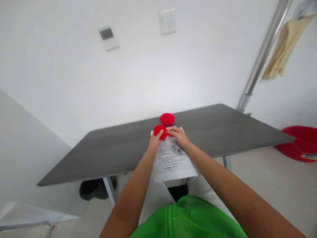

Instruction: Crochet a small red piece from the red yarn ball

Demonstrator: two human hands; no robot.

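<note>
1. From where I stand, the handling of the red disc (159, 131) looks under way rather than finished: it is held up between two hands and not set down.
2. What has been done to it I can only judge loosely. A small yellow bit (166, 132) shows at its right edge, where the fingers meet, and that part seems to be what remains to be dealt with.
3. A second red disc (167, 119) lies on the table just beyond, near the wall, with neither hand on it.
4. The left hand (155, 142) is closed on the first disc, thumb laid over its face and the other fingers mostly out of sight beneath.
5. The right hand (180, 135) is curled, thumb and forefinger drawn nearly together at the yellow bit. It is small and blurred from here, so I can't tell whether they grip it or merely touch it.
6. The held disc is above the far edge of a printed sheet (170, 162), which lies between the forearms and hangs past the near edge of the dark table (111, 152).
7. Well apart from the hands, pale gloves (282, 49) hang at the right above a red tub (292, 145), and a black bin (92, 189) sits under the table's left side.
</note>
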